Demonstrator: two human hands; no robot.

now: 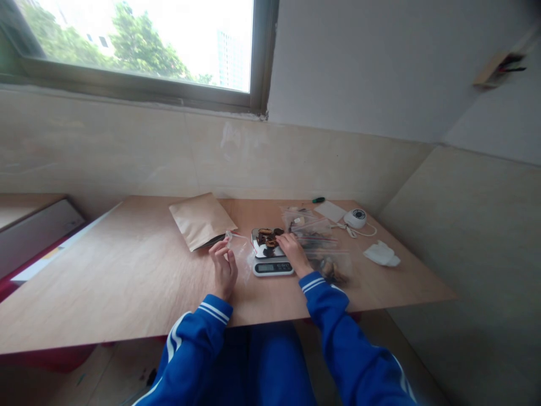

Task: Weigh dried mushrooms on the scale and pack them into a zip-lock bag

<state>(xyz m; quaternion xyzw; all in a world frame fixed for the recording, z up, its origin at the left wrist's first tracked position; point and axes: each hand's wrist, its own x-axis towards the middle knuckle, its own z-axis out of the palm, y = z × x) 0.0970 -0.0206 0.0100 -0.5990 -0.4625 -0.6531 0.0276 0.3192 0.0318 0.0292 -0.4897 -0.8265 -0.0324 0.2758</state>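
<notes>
Mid-frame, the half-curled left hand (224,266) and right hand (293,252), holds unclear, could jolt the scale (274,269) through the bag (243,254), spilling dried pieces (267,240).

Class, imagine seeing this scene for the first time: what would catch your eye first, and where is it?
Probably the dark brown pieces on the white scale, just below the picture's centre, with the right hand at them. Next come the white-striped blue sleeves, at the bottom. The bright window at upper left, showing green trees, also draws the eye.
</notes>
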